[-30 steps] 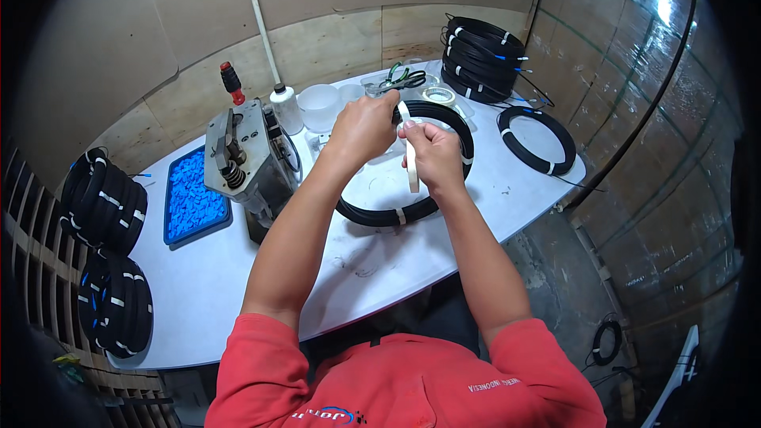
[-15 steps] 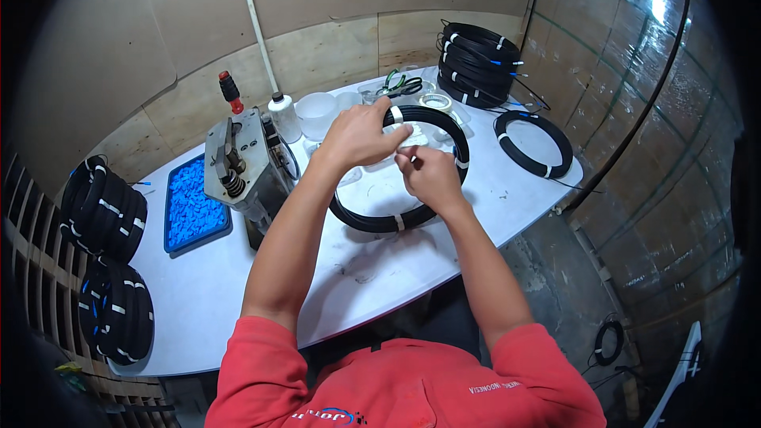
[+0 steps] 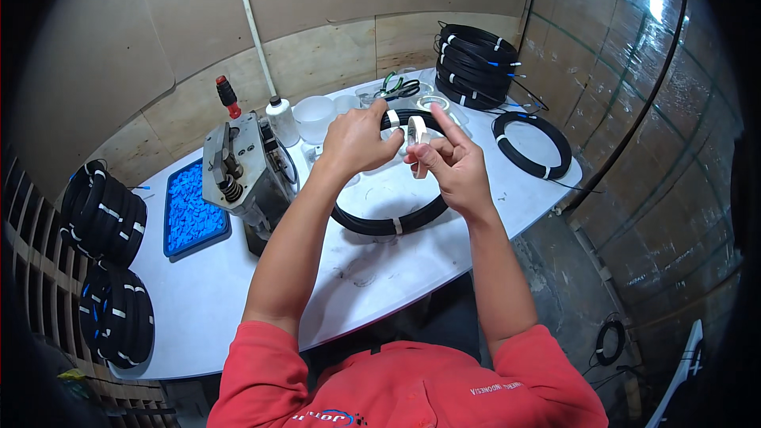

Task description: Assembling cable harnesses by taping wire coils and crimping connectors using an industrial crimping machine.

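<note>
My left hand [image 3: 358,139] is closed on the upper left of a coil of black cable [image 3: 369,223], which is tilted over the white table. White tape bands wrap the coil at its top and bottom. Between thumb and fingers of my right hand [image 3: 460,168], a narrow roll of cream tape [image 3: 418,136] is held on edge, in front of the coil's upper part. The right index finger sticks out upward, off the roll. My right hand hides part of the coil's right side.
To the left stand a metal bench press [image 3: 246,166] and a tray [image 3: 196,254] of small blue pieces. Behind are a bottle [image 3: 281,120], a tub [image 3: 315,119], scissors [image 3: 406,89] and another tape roll [image 3: 444,101]. Cable coils stack at back right [image 3: 473,71] and left [image 3: 115,218].
My right hand has turned and opened outward, and the tape roll now shows in it beside the left hand. The left hand keeps its place on the coil.
</note>
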